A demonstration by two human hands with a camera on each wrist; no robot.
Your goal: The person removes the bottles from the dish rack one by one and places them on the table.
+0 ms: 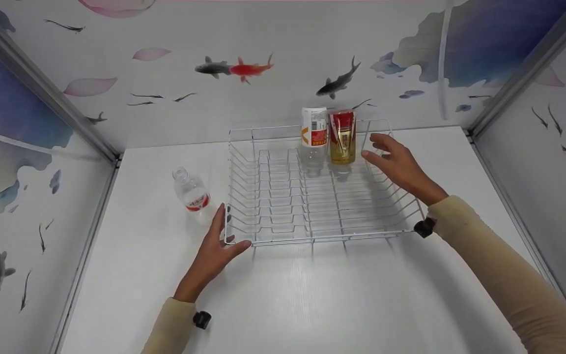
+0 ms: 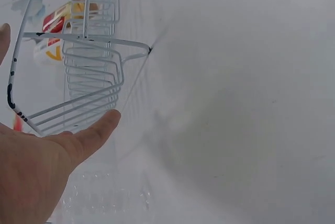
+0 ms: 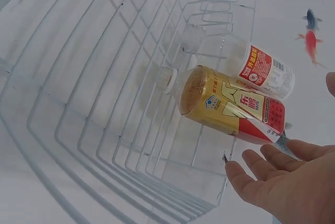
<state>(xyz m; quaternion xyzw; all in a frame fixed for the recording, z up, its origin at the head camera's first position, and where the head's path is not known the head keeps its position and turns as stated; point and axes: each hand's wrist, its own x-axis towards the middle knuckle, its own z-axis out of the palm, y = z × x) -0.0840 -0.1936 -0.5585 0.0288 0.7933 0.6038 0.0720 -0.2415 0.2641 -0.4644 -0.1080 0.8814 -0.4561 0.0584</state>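
A white wire dish rack (image 1: 322, 239) sits on the table, its front left corner next to my left hand (image 1: 216, 250). That hand's fingers run along the rack's left side, with the thumb straight at the front rail. Two bottles stand neck-down at the back of the rack: a clear one with a white, orange and red label (image 1: 314, 130) and a gold-and-red bottle (image 3: 235, 103). My right hand (image 1: 401, 164) hovers just right of the gold-and-red bottle, fingers spread and holding nothing. Left of the rack is a clear bottle with a red label (image 1: 194, 194).
White panels painted with fish and petals (image 1: 243, 98) enclose the table at the back and both sides. The white tabletop (image 1: 302, 295) extends in front of the rack. Low wire loops (image 1: 275, 196) rise from the left part of the rack's floor.
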